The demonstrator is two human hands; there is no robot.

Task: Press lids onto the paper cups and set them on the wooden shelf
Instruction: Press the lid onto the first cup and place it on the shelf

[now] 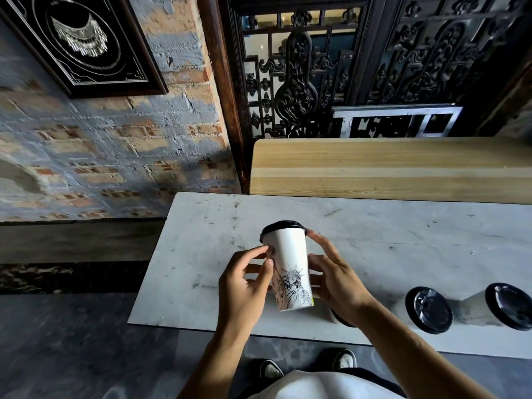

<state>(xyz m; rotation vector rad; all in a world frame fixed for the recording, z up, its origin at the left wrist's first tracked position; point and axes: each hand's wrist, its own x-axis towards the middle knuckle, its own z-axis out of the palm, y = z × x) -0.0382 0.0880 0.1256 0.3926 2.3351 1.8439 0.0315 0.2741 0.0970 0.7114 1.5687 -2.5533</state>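
A tall white paper cup (290, 260) with a Statue of Liberty drawing wears a black lid (283, 226) and is held above the white table, tilted away from me. My left hand (244, 283) grips its left side with thumb and fingers. My right hand (335, 277) holds its right side, one fingertip touching the lid's rim. Two more lidded cups stand at the table's right, one (426, 309) nearer me and one (506, 305) at the frame edge. The wooden shelf (388, 171) lies beyond the table and is bare.
The white table (388, 240) is scuffed. Part of another cup (336, 316) shows under my right wrist. A brick wall with a framed picture (80, 41) is at left; a dark carved wooden screen (359, 67) rises behind the shelf. My shoes (270, 368) show below the table edge.
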